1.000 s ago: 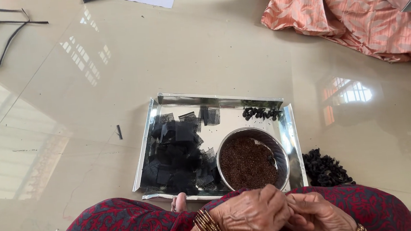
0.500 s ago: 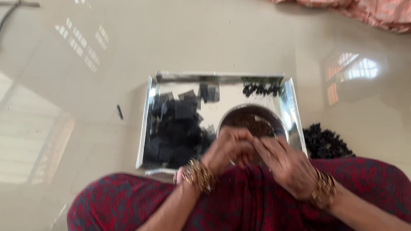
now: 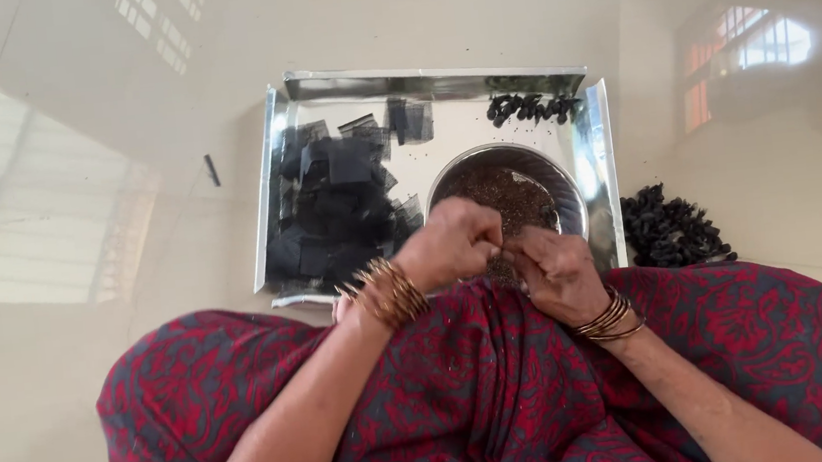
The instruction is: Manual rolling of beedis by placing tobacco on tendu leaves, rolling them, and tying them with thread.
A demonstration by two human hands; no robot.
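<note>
Both hands have dropped toward lower centre; left hand (image 3: 450,242) and right hand (image 3: 555,269) pinch together something unseen, just below the bowl (image 3: 568,196).

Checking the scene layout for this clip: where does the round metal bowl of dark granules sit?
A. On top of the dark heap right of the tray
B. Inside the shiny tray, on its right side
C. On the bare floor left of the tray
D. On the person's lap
B: the bowl stands within the tray, right of the stacked black squares, just beyond the left hand and right hand.
</note>
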